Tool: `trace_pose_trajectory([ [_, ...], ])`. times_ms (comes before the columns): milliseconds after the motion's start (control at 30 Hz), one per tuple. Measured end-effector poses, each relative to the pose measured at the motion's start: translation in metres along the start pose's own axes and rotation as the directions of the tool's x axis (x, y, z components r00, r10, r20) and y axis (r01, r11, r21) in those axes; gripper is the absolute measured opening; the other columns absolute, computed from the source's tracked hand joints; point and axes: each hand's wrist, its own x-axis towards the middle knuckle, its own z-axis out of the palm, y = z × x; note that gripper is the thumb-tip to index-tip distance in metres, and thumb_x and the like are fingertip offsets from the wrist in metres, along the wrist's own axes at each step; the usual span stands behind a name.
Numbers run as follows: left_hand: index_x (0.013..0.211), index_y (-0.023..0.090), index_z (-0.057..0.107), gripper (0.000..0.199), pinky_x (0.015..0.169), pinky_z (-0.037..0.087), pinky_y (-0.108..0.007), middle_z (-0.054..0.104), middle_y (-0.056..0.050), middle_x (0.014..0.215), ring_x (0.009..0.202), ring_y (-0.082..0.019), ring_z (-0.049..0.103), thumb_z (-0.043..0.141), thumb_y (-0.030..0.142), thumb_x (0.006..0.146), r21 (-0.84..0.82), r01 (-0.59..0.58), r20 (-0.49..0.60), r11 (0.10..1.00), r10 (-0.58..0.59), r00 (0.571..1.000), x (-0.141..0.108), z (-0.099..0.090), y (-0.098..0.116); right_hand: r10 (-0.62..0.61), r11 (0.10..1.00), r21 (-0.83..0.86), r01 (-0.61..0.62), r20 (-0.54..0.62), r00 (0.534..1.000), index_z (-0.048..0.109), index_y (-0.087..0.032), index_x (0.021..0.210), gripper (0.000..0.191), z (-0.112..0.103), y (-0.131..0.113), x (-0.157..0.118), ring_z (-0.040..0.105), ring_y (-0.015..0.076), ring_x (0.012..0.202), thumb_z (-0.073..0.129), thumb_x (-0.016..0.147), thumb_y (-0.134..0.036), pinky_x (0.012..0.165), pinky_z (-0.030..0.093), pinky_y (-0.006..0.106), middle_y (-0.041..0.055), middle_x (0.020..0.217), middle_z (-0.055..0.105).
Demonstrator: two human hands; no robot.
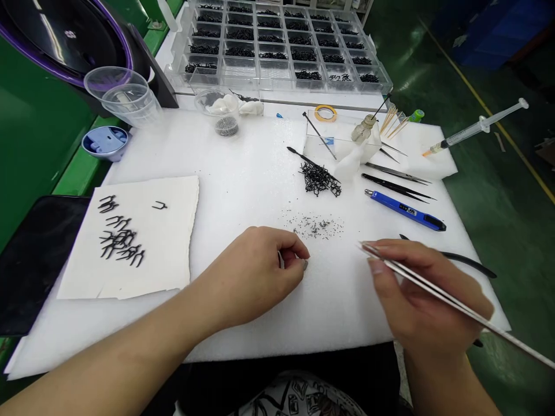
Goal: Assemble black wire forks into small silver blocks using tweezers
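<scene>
My left hand (255, 274) is over the middle of the white foam sheet (243, 202), thumb and fingers pinched together; whatever they may hold is hidden. Across from it, my right hand (427, 294) is closed around silver tweezers (433, 289), their tips pointing left towards the left hand. Just beyond the hands lies a scatter of tiny dark specks (321, 225). Farther back is a heap of small black forked pieces (319, 178). Similar black forked pieces (121, 240) lie on a white paper sheet (169, 254) at the left, one of them apart from the others.
A clear compartment box (243, 66) of black pieces spans the back. Plastic cups (130, 104), a cup of grey grains (226, 124), yellow tape (325, 112) and a small bottle (363, 128) stand nearby. Rightward lie black tweezers (392, 186), a blue knife (405, 211) and a syringe (472, 130).
</scene>
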Motion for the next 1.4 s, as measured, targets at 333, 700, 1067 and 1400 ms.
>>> trace_pose_trajectory([
  [333, 0.085, 0.026, 0.074, 0.018, 0.044, 0.044, -0.020, 0.068, 0.005, 0.063, 0.050, -0.011, 0.059, 0.057, 0.024, 0.081, 0.028, -0.054, -0.031, 0.998, 0.055, 0.998, 0.000, 0.001, -0.005, 0.054, 0.945, -0.322, -0.052, -0.002, 0.999, 0.069, -0.022, 0.084, 0.005, 0.003, 0.029, 0.008, 0.072, 0.0203, 0.069, 0.071, 0.080, -0.023, 0.062, 0.056, 0.033, 0.0016, 0.079, 0.076],
  [700, 0.088, 0.025, 0.075, 0.021, 0.045, 0.043, -0.020, 0.070, 0.004, 0.065, 0.049, -0.011, 0.059, 0.055, 0.022, 0.082, 0.041, -0.102, -0.052, 0.994, 0.104, 0.993, -0.002, 0.002, -0.008, 0.082, 0.948, -0.306, -0.086, -0.027, 0.996, 0.071, -0.023, 0.084, 0.005, 0.004, 0.029, 0.008, 0.073, 0.0208, 0.069, 0.071, 0.081, -0.026, 0.066, 0.058, 0.034, 0.0009, 0.078, 0.076],
  [1067, 0.089, 0.025, 0.075, 0.023, 0.043, 0.041, -0.020, 0.069, 0.005, 0.062, 0.045, -0.010, 0.055, 0.053, 0.021, 0.083, 0.051, -0.119, -0.066, 0.992, 0.122, 0.990, -0.002, 0.002, -0.008, 0.091, 0.947, -0.306, -0.094, -0.023, 0.996, 0.072, -0.022, 0.084, 0.005, 0.005, 0.029, 0.008, 0.073, 0.0205, 0.070, 0.070, 0.082, -0.026, 0.063, 0.058, 0.033, 0.0011, 0.079, 0.077],
  [1400, 0.093, 0.026, 0.073, 0.022, 0.055, 0.047, -0.024, 0.070, 0.004, 0.073, 0.059, -0.012, 0.061, 0.058, 0.019, 0.078, 0.090, -0.145, -0.040, 0.985, 0.149, 0.988, -0.005, 0.003, -0.007, -0.020, 0.984, -0.178, 0.010, -0.059, 0.998, 0.072, -0.023, 0.091, 0.018, 0.002, 0.023, 0.001, 0.074, 0.0215, 0.078, 0.076, 0.075, -0.014, 0.071, 0.060, 0.035, 0.0024, 0.087, 0.077],
])
